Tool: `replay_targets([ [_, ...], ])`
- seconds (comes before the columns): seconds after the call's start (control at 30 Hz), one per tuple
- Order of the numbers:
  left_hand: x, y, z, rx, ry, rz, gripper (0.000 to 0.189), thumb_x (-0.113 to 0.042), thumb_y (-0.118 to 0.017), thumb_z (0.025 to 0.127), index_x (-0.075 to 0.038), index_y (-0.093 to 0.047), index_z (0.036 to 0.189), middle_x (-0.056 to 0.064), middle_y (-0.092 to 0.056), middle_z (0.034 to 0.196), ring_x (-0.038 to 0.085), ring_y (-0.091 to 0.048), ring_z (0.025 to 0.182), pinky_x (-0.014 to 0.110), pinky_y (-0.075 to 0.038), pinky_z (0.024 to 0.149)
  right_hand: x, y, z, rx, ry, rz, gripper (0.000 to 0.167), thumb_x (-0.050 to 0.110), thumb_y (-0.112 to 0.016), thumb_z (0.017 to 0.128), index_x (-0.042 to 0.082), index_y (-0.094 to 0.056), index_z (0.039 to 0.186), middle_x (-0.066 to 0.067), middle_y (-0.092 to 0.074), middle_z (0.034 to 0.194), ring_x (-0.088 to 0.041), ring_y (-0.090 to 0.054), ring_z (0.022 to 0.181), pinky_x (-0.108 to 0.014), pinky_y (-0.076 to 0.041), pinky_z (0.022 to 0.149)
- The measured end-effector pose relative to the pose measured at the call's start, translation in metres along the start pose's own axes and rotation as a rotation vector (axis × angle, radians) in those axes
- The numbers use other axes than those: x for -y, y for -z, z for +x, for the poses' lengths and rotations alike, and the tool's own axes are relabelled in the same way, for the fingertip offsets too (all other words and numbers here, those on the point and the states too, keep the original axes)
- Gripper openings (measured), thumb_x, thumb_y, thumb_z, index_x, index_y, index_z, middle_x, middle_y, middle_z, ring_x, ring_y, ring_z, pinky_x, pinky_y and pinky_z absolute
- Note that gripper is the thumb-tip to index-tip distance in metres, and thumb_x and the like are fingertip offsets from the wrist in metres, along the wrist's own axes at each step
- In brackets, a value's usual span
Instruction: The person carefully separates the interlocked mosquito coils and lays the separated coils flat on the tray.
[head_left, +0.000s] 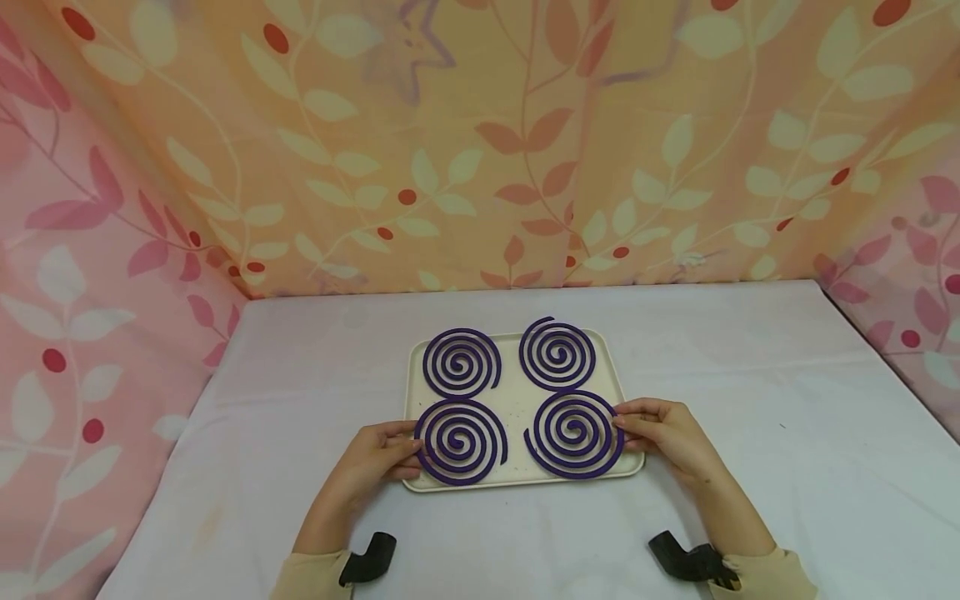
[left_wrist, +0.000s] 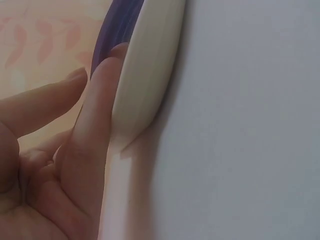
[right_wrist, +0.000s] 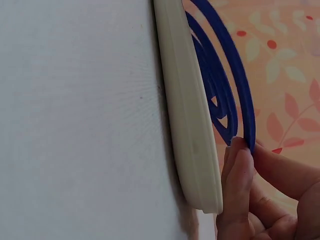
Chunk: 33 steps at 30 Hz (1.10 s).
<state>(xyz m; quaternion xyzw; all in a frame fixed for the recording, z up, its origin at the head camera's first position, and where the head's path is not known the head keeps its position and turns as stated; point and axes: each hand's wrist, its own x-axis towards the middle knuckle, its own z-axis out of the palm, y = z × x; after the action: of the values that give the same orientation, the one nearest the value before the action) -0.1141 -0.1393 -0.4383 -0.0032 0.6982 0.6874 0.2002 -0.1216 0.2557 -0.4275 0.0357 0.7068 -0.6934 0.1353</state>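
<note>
Purple mosquito coils lie in two rows on a shallow cream tray [head_left: 517,417]. My left hand [head_left: 371,454] is at the outer edge of the front-left coil [head_left: 459,442], thumb at its rim and a finger [left_wrist: 100,90] tucked between coil and tray edge. On the other side my right hand [head_left: 667,429] pinches the outer ring of the front-right coil [head_left: 576,428] between thumb and fingers. That coil [right_wrist: 246,95] stands a little off the tray rim in the right wrist view. Behind them are the back-left coil [head_left: 460,364] and the back-right coil [head_left: 559,354], whose outer end pokes past the tray's far rim.
The tray sits on a table with a white cloth [head_left: 315,358]. A patterned orange curtain [head_left: 465,167] hangs along the far edge, with pink fabric [head_left: 97,292] at the left and more at the right. Black straps with mounts [head_left: 369,560] are on both wrists.
</note>
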Motion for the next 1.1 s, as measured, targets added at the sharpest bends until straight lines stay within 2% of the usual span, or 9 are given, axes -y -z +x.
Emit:
replay_targets([
  [0.2,-0.004,0.006,-0.007,0.021,-0.016,0.032,0.044,0.004,-0.05,0.093,0.024,-0.036,0.129,0.023,-0.066,0.098,0.013,-0.067,0.078,0.026,-0.056,0.069,-0.001,-0.001,0.0,-0.026,0.045,-0.058,0.032,-0.001,-0.063,0.087,-0.024,-0.054,0.108,-0.002,-0.068,0.081,-0.009,-0.062,0.064,-0.022,-0.055,0.058],
  [0.4,-0.01,0.015,-0.013,0.056,-0.017,0.079,0.04,0.0,-0.046,0.096,0.023,-0.038,0.128,0.03,-0.061,0.109,0.019,-0.067,0.09,0.029,-0.055,0.077,0.0,0.0,0.0,-0.07,0.064,-0.127,0.03,-0.006,-0.06,0.086,-0.026,-0.054,0.106,-0.003,-0.07,0.08,-0.009,-0.066,0.067,-0.022,-0.055,0.059],
  [0.63,-0.01,0.02,-0.014,0.059,0.0,0.039,0.039,-0.001,-0.049,0.096,0.025,-0.041,0.124,0.03,-0.064,0.104,0.02,-0.067,0.09,0.03,-0.055,0.078,0.0,0.007,-0.001,-0.087,0.081,-0.177,0.029,-0.003,-0.063,0.085,-0.024,-0.057,0.105,-0.007,-0.07,0.083,-0.007,-0.064,0.068,-0.024,-0.056,0.063],
  [0.73,-0.009,0.021,-0.014,0.066,0.007,0.022,0.038,-0.001,-0.049,0.096,0.026,-0.043,0.122,0.03,-0.064,0.103,0.021,-0.068,0.09,0.031,-0.055,0.079,-0.001,0.011,-0.002,-0.077,0.08,-0.168,0.031,-0.003,-0.063,0.086,-0.024,-0.055,0.107,-0.005,-0.07,0.083,-0.006,-0.064,0.07,-0.023,-0.056,0.064],
  [0.9,-0.008,0.024,-0.015,0.08,0.015,0.018,0.036,-0.001,-0.049,0.096,0.026,-0.045,0.12,0.029,-0.065,0.101,0.02,-0.068,0.088,0.03,-0.055,0.077,-0.003,0.016,-0.002,-0.04,0.083,-0.093,0.032,-0.002,-0.062,0.087,-0.025,-0.054,0.108,-0.002,-0.071,0.085,-0.009,-0.066,0.074,-0.024,-0.056,0.068],
  [1.1,-0.007,0.03,-0.016,0.045,-0.005,0.017,0.037,-0.003,-0.049,0.097,0.024,-0.045,0.122,0.026,-0.066,0.103,0.018,-0.068,0.089,0.03,-0.055,0.078,0.0,0.026,-0.004,-0.046,0.095,-0.031,0.027,0.001,-0.063,0.088,-0.018,-0.06,0.106,-0.003,-0.071,0.086,-0.013,-0.068,0.079,-0.026,-0.056,0.07],
])
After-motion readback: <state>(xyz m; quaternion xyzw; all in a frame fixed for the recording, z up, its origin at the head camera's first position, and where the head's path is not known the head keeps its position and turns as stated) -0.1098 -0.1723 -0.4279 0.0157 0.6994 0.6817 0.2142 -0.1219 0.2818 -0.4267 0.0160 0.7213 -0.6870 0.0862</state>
